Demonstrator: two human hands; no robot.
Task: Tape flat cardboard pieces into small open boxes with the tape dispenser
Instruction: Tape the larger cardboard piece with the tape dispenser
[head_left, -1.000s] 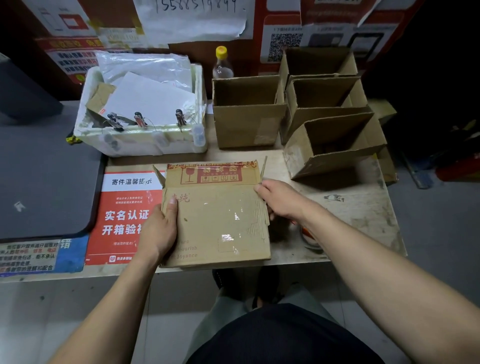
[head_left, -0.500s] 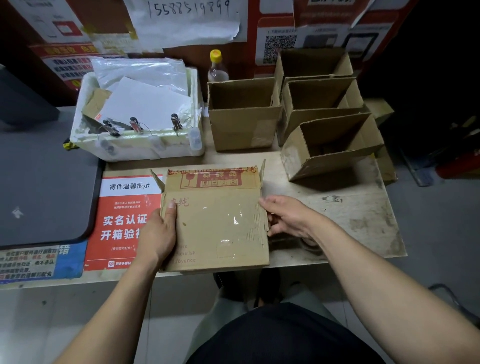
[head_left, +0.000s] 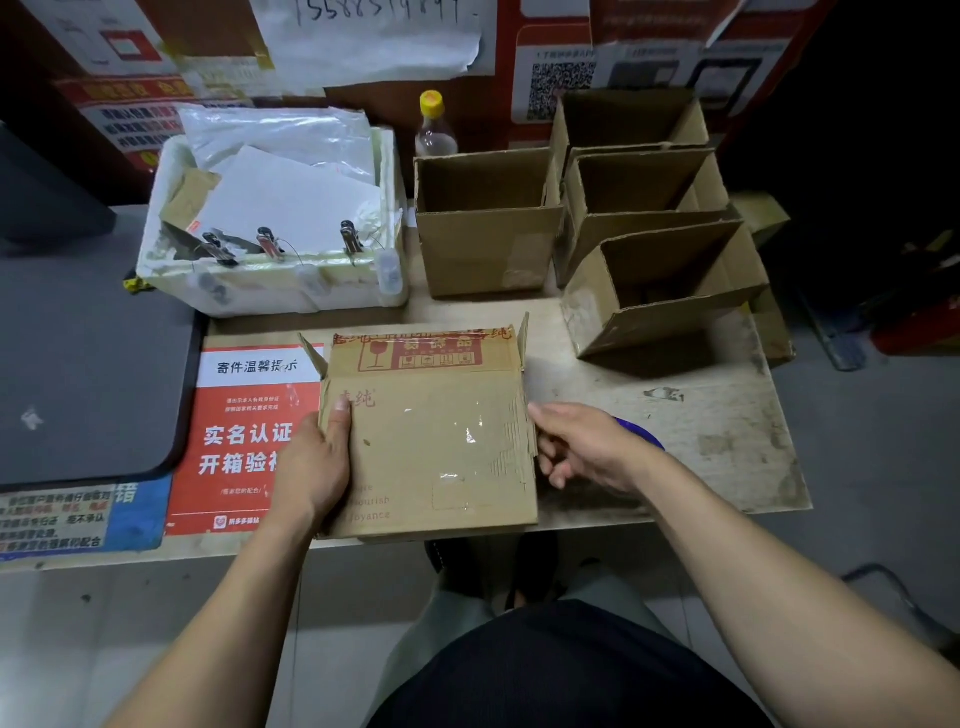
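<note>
A folded brown cardboard box (head_left: 436, 436) with glossy clear tape across its top face lies at the table's front edge. My left hand (head_left: 317, 462) grips its left side, thumb on top. My right hand (head_left: 582, 449) hovers just off the box's torn right edge, fingers curled and apart, holding nothing. Under that hand a blue and white rounded object (head_left: 641, 431) peeks out, mostly hidden; I cannot tell if it is the tape dispenser. Three open cardboard boxes (head_left: 485, 228) (head_left: 641, 195) (head_left: 670, 286) stand at the back right.
A white foam tray (head_left: 270, 291) with paper, plastic and metal clips sits back left. A yellow-capped bottle (head_left: 435, 127) stands behind the boxes. A red notice (head_left: 244, 436) and dark mat (head_left: 88, 364) cover the left. The wooden table (head_left: 727, 441) ends at right.
My right hand slid off the box's top right corner, moving down and right to its side edge. The left hand and the box stayed in place.
</note>
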